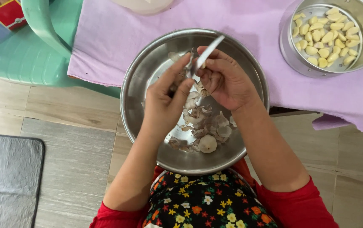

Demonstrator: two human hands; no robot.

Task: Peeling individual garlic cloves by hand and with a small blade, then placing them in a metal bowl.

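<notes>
A large steel bowl (pixel 143 76) rests on my lap, holding garlic skins (pixel 204 122) and one unpeeled garlic clove (pixel 207 143). Above the bowl, my right hand (pixel 226 80) grips a small knife (pixel 209 52) whose blade points up and to the right. My left hand (pixel 166 99) pinches a garlic clove against the blade; the clove is mostly hidden by my fingers. A smaller round steel container (pixel 289 50) at the top right holds several peeled garlic cloves (pixel 327 36).
A purple cloth (pixel 253 25) covers the table ahead. A green plastic chair (pixel 25 55) stands at the upper left, with a red box (pixel 8 12) behind it. A grey mat (pixel 8 177) lies on the tiled floor at left.
</notes>
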